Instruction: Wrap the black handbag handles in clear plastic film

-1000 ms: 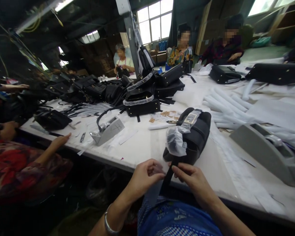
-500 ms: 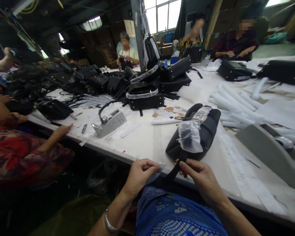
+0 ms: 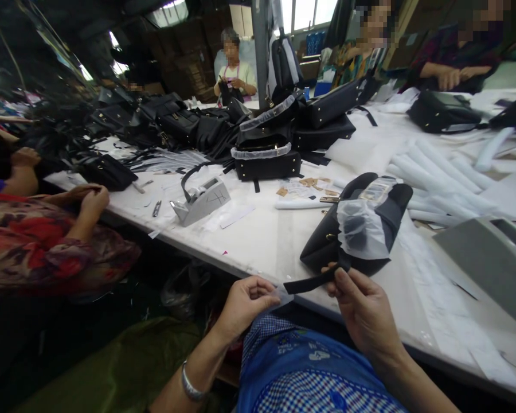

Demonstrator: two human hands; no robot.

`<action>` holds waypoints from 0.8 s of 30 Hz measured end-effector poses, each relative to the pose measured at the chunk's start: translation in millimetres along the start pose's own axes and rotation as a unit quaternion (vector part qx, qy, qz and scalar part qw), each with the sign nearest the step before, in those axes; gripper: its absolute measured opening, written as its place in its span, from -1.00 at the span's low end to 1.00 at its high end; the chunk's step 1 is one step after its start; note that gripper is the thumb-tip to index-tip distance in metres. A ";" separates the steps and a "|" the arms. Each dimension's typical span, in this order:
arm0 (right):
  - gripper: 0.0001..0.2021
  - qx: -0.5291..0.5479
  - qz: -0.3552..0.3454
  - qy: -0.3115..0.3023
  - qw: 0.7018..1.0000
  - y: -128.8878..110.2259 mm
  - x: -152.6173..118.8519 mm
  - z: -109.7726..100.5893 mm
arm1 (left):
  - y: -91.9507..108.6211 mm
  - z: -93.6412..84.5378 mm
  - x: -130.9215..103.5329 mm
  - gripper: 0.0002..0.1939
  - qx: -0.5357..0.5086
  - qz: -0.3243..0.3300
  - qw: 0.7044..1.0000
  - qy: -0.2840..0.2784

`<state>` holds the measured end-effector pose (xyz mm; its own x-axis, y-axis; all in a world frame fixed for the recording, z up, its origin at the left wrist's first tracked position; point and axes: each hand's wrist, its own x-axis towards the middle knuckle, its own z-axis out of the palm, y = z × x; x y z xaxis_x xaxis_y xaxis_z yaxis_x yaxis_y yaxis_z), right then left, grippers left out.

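At your far left a co-worker's floral sleeve [image 3: 75,235] reaches the edge of the tabletop [image 3: 258,241], and right of it stands a small grey tape dispenser [image 3: 206,201]. Your left hand [image 3: 249,304] comes next, just off the near edge, forearm slanting up from below, a metal bracelet [image 3: 191,383] at the wrist, fingers curled and thumb laid along them; it pinches a clear strip [image 3: 284,296]. Just right of that strip lies the free end of a black strap [image 3: 307,283], close to it, though whether they touch you cannot tell from here. The black bag [image 3: 320,246] sits tilted on the tabletop ahead of your right hand [image 3: 365,304], white wrapping [image 3: 361,229] over part of it. That hand, its forearm angling in from the lower right, is clamped on the strap close to the bag, thumb over fingertips; your hands stand apart, with the strap's tail between them. The step in hand looks like lining strip and strap up; the next move seems to call for a steady right pinch, a flat strap and an uncreased strip. Farther right stands a larger grey dispenser [image 3: 477,258].
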<state>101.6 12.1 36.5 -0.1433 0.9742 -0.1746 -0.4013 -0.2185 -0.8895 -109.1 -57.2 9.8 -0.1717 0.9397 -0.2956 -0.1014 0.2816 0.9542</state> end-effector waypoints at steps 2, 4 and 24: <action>-0.76 -0.002 0.006 -0.001 1.000 0.8 0.1 0.1 | -0.8 -0.2 0.2 -0.75 0.003 -0.009 1.000 -0.010; -0.77 -0.002 0.007 -0.001 1.000 1.4 0.2 -0.4 | -1.9 -0.7 0.6 -0.76 0.003 -0.017 1.000 -0.018; -0.74 -0.129 0.003 -0.048 0.990 10.2 3.5 -14.1 | 3.0 7.2 6.0 -0.71 -0.041 -0.044 0.997 -0.038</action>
<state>109.8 14.1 20.9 -0.2360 0.9600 -0.1505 -0.1577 -0.1907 -0.9689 -103.4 -49.4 11.2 -0.0843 0.9246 -0.3714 -0.1930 0.3505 0.9165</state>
